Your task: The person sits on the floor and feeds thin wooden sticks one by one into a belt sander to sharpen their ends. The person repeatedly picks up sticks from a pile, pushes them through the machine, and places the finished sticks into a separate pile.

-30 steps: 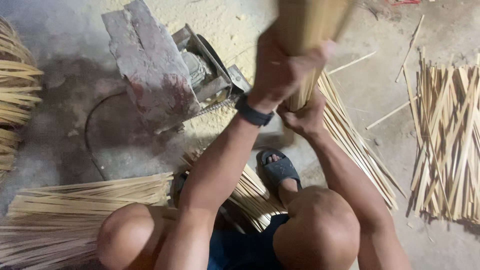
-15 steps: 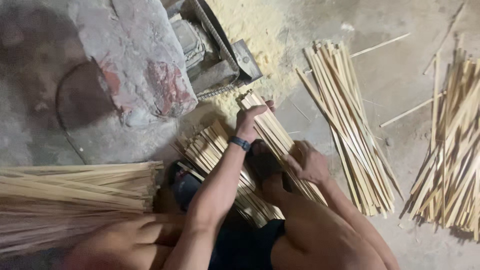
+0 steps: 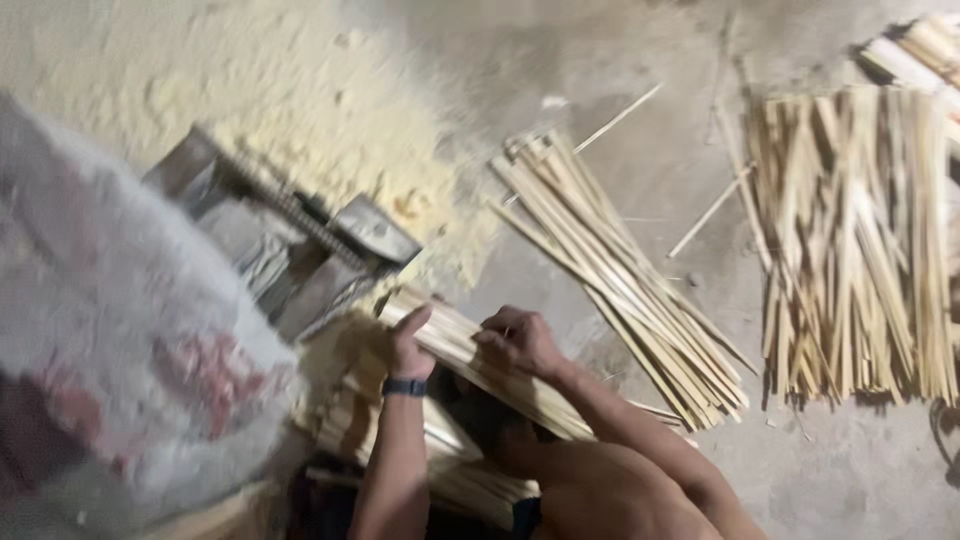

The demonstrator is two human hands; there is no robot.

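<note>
A bundle of thin bamboo sticks (image 3: 470,355) lies slanted low in front of me. My left hand (image 3: 408,345), with a dark band on the wrist, presses against the bundle's upper end beside a metal machine (image 3: 300,240). My right hand (image 3: 520,342) closes over the top of the same bundle, a little further down its length. Under the bundle sits another heap of sticks (image 3: 345,400). My bare knees and arms fill the bottom of the view.
A loose row of sticks (image 3: 620,270) lies on the concrete floor to the right, and a wider pile (image 3: 850,240) lies further right. Sawdust (image 3: 320,110) is heaped behind the machine. A worn sack (image 3: 110,340) covers the left side. Single stray sticks (image 3: 625,115) lie about.
A second ago both hands held the bundle upright near the camera. They have since brought it down onto the heap by the machine, and the view has swung right.
</note>
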